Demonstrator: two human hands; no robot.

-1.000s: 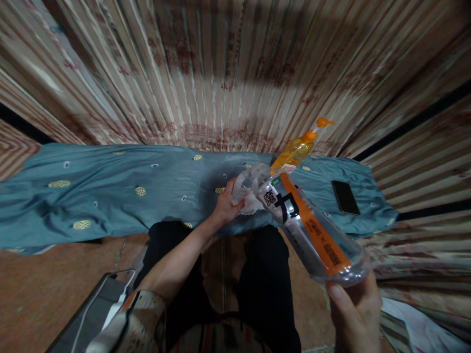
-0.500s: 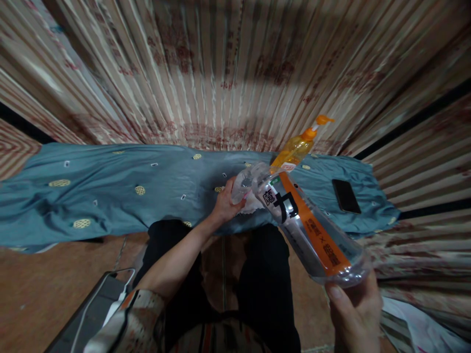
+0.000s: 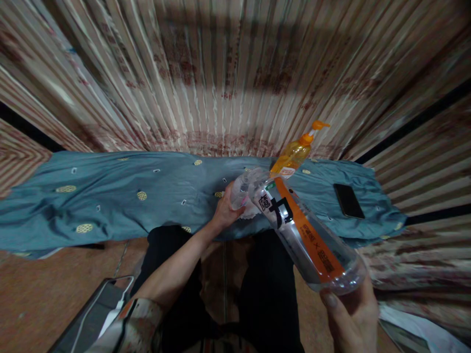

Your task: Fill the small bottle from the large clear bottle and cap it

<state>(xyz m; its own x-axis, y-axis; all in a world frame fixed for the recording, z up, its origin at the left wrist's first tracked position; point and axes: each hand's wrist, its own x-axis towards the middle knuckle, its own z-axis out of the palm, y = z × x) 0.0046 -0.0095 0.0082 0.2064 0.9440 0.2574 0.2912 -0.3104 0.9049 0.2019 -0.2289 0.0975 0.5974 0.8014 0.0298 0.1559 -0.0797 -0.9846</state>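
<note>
My right hand (image 3: pixel 351 316) grips the base of a large clear plastic bottle (image 3: pixel 305 235) with an orange and silver label. The bottle is tilted, its base low at the right and its top end up at the left. My left hand (image 3: pixel 225 208) is closed round a clear, cup-like plastic container (image 3: pixel 240 192). The bottle's top end meets or overlaps this container; I cannot tell whether they touch. Just below them, a crumpled white piece (image 3: pixel 250 211) shows in part. Behind the bottle stands an orange pump bottle (image 3: pixel 292 154), its lower part partly hidden.
A blue-green patterned cloth (image 3: pixel 110 191) covers the long surface before my knees. At its right lies a black phone (image 3: pixel 349 201). Striped curtains (image 3: pixel 206 73) hang close behind. A dark box (image 3: pixel 86 314) with a white cable (image 3: pixel 127 284) is at the lower left.
The view has shifted slightly, so the surface sits a little lower. Both hands keep their holds, and the large bottle stays tilted at nearly the same angle.
</note>
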